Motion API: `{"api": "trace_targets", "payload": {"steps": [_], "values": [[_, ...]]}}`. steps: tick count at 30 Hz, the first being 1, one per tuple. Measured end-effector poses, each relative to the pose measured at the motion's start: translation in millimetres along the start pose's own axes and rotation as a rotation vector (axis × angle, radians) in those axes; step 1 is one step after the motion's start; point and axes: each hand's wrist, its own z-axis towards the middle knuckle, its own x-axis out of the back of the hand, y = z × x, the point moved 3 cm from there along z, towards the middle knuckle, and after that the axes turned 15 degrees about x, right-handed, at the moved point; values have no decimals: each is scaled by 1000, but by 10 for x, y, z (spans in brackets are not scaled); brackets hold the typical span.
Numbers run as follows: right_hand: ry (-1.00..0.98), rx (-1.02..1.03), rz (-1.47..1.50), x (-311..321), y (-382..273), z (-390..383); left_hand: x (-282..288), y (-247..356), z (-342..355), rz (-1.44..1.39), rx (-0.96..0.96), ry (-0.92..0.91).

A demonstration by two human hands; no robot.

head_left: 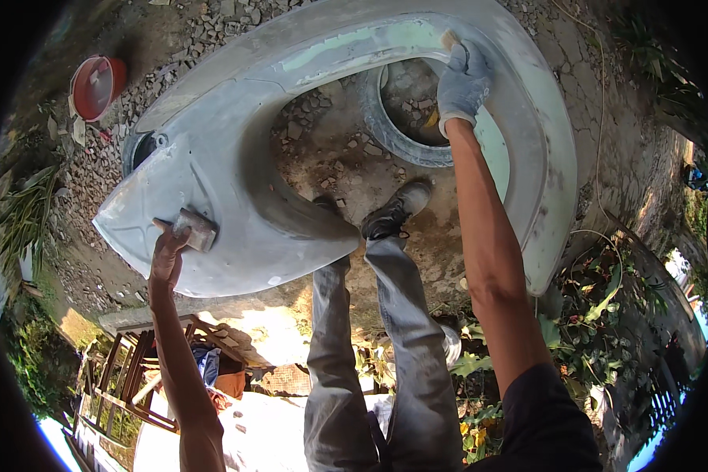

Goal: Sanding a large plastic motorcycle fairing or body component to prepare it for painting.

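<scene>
A large curved grey shell (236,173), like a moulded body panel with pale green patches along its far and right rim, stretches across the view in front of me. My left hand (167,252), bare, grips a small grey rectangular block (197,230) that rests on the panel's left part. At the far right rim, my right hand (462,86) wears a grey-blue glove. Its fingers are closed over a small tan piece (449,38) that lies against the green-tinted surface; its exact kind is unclear.
A dusty tyre (374,134) lies under the panel's opening. Behind the panel at the left stands a red bucket (98,88) on gravelly ground. My shoes (397,208) are near the panel's inner edge. A wooden frame (134,377) is near left, leafy plants (598,315) near right.
</scene>
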Motion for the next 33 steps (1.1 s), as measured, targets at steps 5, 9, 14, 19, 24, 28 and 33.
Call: {"api": "trace_targets", "payload": {"steps": [5, 9, 14, 19, 24, 28, 33], "values": [[-458, 183, 285, -216, -826, -714, 193, 25, -149, 4, -11, 38], [-210, 167, 178, -8, -602, -532, 244, 38, -146, -19, 10, 57], [38, -71, -86, 136, 282, -33, -65, -6, 40, -56, -10, -21], [-407, 301, 179, -210, -720, -600, 172, 16, -161, -27, -7, 30], [-17, -40, 110, -168, -644, -49, 78, 49, -82, -39, 18, 5], [-177, 215, 156, -592, -1130, -345, 62, -4, -39, -28, 7, 20], [-525, 431, 349, -579, -1837, -846, 58, 43, -138, -2, 9, 20]]}}
